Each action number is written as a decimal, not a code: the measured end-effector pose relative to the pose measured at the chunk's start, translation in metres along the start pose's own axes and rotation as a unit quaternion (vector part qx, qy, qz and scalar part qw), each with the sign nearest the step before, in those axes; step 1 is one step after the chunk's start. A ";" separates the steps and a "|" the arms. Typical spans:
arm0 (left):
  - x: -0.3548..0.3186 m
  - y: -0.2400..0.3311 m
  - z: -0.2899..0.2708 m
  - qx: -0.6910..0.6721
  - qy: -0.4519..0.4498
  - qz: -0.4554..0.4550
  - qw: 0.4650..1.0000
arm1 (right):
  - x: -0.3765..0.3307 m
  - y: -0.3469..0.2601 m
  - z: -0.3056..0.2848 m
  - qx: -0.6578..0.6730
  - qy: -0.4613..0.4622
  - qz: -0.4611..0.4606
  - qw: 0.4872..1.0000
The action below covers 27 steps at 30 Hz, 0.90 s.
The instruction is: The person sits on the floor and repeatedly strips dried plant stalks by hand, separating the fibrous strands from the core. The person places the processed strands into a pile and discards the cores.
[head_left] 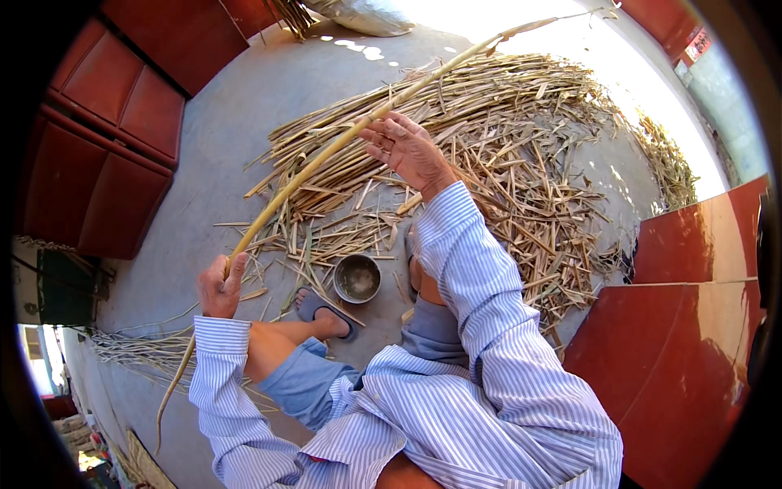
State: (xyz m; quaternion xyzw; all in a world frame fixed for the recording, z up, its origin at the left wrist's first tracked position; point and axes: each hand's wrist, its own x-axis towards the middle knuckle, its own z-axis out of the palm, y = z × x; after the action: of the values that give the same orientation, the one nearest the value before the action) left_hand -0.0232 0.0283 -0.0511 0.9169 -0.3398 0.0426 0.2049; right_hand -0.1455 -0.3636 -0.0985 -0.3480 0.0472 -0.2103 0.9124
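A long yellowish reed stalk (326, 152) slants across the view, from low at the left up to a thin, dry-leafed tip at the far right. My left hand (221, 287) is closed around its lower part, and a thin tail end hangs below that fist. Farther up, my right hand (407, 151) has its fingers loosely apart, with the fingertips against the stalk and no firm grip showing. Beyond and beneath lies a pile of similar reed stalks (350, 122) on the floor.
Broken husks and dry leaves (529, 196) spread over the grey floor (212, 138). A metal bowl (357, 278) stands by my sandaled foot (326, 316). Thin stripped canes (151, 352) lie at the left. Red cabinets (98, 163) stand left; red panels (652, 350) stand right.
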 end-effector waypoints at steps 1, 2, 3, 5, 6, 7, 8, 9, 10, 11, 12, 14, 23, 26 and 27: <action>-0.008 -0.008 -0.003 0.013 -0.013 0.007 1.000 | 0.002 0.001 -0.003 -0.004 -0.014 -0.030 0.999; -0.019 -0.018 -0.008 0.047 -0.025 0.008 0.999 | 0.003 0.000 -0.008 -0.001 0.033 -0.040 0.999; -0.033 -0.042 -0.014 0.072 -0.014 0.027 0.997 | 0.006 0.002 -0.015 0.003 0.079 -0.048 0.996; -0.057 -0.088 -0.037 0.110 -0.012 0.029 0.993 | 0.006 -0.002 -0.025 -0.020 0.171 -0.042 0.984; -0.066 -0.105 -0.055 0.125 -0.019 0.010 0.992 | 0.003 -0.005 -0.026 -0.026 0.189 -0.038 0.981; -0.073 -0.126 -0.073 0.167 -0.008 0.012 0.986 | 0.003 -0.005 -0.025 -0.031 0.203 -0.033 0.978; -0.078 -0.146 -0.087 0.204 0.004 0.015 0.979 | 0.003 -0.004 -0.031 -0.022 0.202 -0.033 0.979; -0.081 -0.154 -0.096 0.241 0.017 0.019 0.970 | 0.005 -0.003 -0.034 -0.013 0.200 -0.035 0.979; -0.074 -0.137 -0.097 0.234 0.021 0.037 0.971 | 0.002 -0.001 -0.031 -0.027 0.214 -0.028 0.976; -0.062 -0.120 -0.092 0.228 0.025 0.055 0.972 | 0.002 0.004 -0.029 -0.025 0.189 -0.016 0.982; -0.048 -0.091 -0.086 0.226 0.033 0.073 0.971 | 0.004 0.009 -0.024 -0.022 0.158 -0.003 0.987; -0.015 -0.035 -0.045 0.141 0.065 0.152 0.976 | 0.007 0.020 -0.006 -0.028 0.112 0.033 0.993; 0.005 0.016 0.004 0.006 -0.034 0.092 0.995 | 0.013 0.022 -0.004 -0.037 0.081 0.018 0.996; -0.001 0.000 -0.004 -0.033 -0.053 0.041 0.997 | 0.009 0.011 -0.007 -0.022 0.073 0.016 0.997; -0.001 -0.002 -0.006 -0.012 -0.034 0.057 0.998 | 0.009 0.012 -0.003 -0.015 0.074 0.010 0.997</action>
State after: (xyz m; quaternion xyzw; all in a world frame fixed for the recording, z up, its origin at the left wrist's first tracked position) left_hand -0.0223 0.0324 -0.0462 0.8945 -0.3985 0.0187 0.2017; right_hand -0.1336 -0.3609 -0.1077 -0.3451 0.1209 -0.2258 0.9029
